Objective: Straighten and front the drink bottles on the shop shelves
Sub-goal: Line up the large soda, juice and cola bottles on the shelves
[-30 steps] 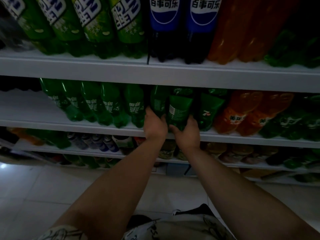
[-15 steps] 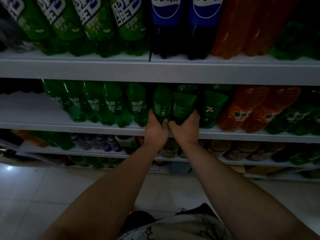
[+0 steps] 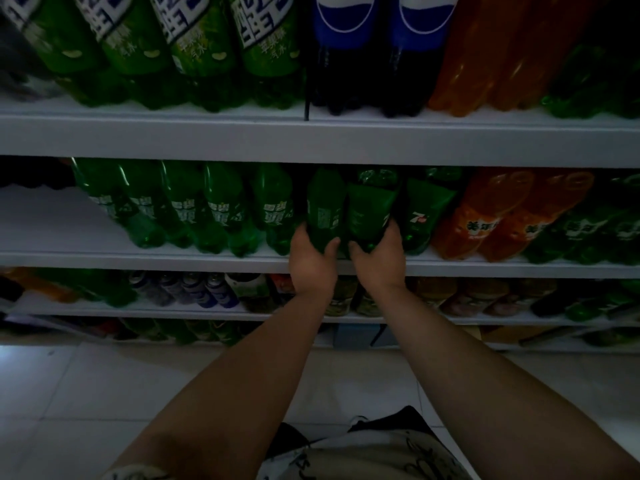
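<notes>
Both my arms reach out ahead, bare, converging toward centre. Left forearm [image 3: 242, 393] rises from lower left, right forearm [image 3: 467, 368] from lower right. Left hand [image 3: 311, 263] curled round base of left green bottle [image 3: 325, 209], thumb [image 3: 331, 244] on its right side. Right hand [image 3: 381, 261] grips base of neighbouring green bottle [image 3: 369, 209], thumb inward. Hands side by side, knuckles toward me, wrists straight.

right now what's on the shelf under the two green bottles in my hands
Dim yellowish containers sit on the lower shelf, between the wrists. The left hand and right hand cover parts of them; labels are unreadable.
</notes>
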### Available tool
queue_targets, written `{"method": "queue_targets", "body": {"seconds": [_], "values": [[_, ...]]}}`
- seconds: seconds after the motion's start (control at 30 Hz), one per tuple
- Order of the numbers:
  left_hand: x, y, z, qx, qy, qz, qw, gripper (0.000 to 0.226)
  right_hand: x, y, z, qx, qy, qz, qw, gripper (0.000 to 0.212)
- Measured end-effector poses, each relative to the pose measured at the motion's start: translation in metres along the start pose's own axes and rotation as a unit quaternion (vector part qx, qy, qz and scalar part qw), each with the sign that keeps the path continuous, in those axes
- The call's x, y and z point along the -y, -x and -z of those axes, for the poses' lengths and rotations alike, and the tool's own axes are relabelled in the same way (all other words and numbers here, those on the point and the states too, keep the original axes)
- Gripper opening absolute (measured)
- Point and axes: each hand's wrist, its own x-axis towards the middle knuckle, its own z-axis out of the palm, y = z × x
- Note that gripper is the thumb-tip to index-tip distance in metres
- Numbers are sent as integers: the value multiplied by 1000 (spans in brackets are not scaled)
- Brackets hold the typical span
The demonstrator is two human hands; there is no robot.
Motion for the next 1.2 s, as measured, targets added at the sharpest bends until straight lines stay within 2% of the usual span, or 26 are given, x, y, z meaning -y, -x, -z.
{"method": "queue_targets", "body": {"seconds": [0.13,0.27,0.33,0.43,0.53,0.63,0.7,0.83,0.93,1.07,1.2], "values": [[3,1,5,26,-56,-48,997,55,-1,0,-1,-7,10,-13,1000,77],[11,-4,21,115,-105,-69,985,62,0,3,-14,-72,33,-19,997,79],[8,-6,26,143,-89,-76,983,61,3,4,-20,-93,49,-27,994,83],[-3,-6,25,126,-52,-58,989,60,4,1,-20,-83,67,-32,994,83],[-13,-1,18,39,-100,-47,993,58,2,-3,-12,-36,23,-17,999,73],[-24,3,12,-17,-53,-11,998,75,-2,-4,-5,1,-26,1,1000,72],[-28,2,9,-27,-24,11,999,79,-3,-4,-5,-11,-16,7,1000,72],[-27,-5,10,-11,-15,-16,1000,60,-1,-1,-13,-79,19,-10,997,81],[-21,-14,15,55,-16,-36,998,52,-2,1,-16,-97,41,-17,994,86],[-14,-23,21,137,-3,-25,990,54,-5,-3,-11,-70,58,-4,996,87],[-18,-18,11,109,38,-16,993,71,-8,-2,-4,-45,55,23,997,78]]}}
